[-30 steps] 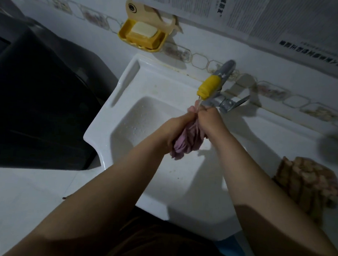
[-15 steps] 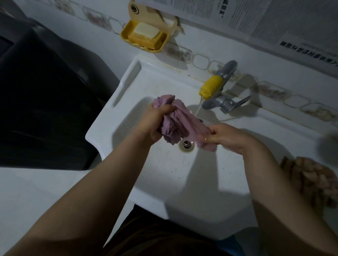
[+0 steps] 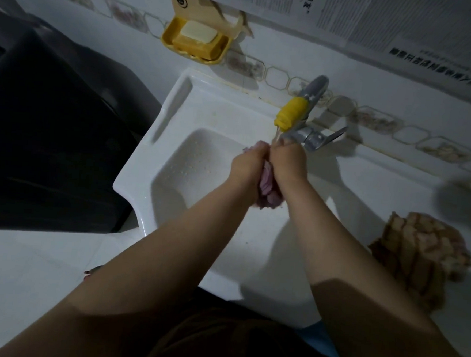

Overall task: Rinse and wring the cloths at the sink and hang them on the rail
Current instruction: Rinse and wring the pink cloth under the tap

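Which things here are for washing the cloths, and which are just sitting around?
For the job: pink cloth, left hand, right hand, tap, sink, brown cloth.
Just sitting: soap, soap dish, papers.

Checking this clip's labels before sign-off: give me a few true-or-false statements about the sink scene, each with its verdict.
1. Both hands grip the pink cloth over the sink. True: left hand, right hand.
2. The tap has a yellow tip. True.
3. The soap dish is empty. False: a pale bar lies in it.
4. The brown patterned cloth lies inside the basin. False: it lies on the counter to the right.
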